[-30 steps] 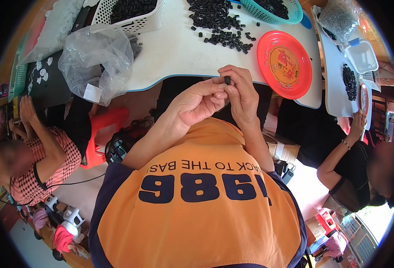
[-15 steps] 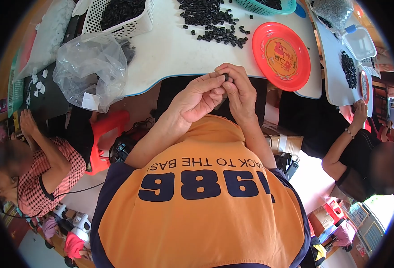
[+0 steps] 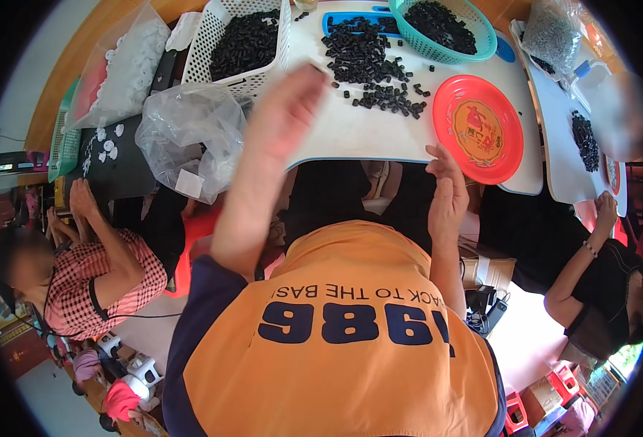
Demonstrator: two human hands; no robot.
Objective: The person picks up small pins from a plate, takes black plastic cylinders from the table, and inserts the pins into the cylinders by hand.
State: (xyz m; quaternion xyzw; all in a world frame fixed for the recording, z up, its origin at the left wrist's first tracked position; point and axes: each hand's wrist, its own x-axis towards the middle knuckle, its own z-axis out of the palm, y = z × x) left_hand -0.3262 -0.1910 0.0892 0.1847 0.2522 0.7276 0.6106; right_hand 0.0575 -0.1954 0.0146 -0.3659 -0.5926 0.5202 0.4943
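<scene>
My left hand (image 3: 281,116), smeared by motion, is over the table between the white basket and the loose pile. A small dark piece (image 3: 316,69) shows at its fingertips, like the small black cylindrical plastic pieces (image 3: 358,54) heaped on the table. Near the table's front edge, my right hand (image 3: 445,186) is open with its fingers loosely bent and nothing visible in them. Just beyond its fingertips lies a red plate (image 3: 507,156) with a yellow printed centre.
The white perforated basket (image 3: 203,47) and the green basket (image 3: 490,45) hold many black pieces. A clear plastic bag (image 3: 179,135) hangs over the table edge at left. A blue tray (image 3: 328,25) is partly under the pile. People sit on both sides.
My hands have parted from holding a black piece together. The left has swung up and left over the table; the right has moved right and lower, and the view has shifted.
</scene>
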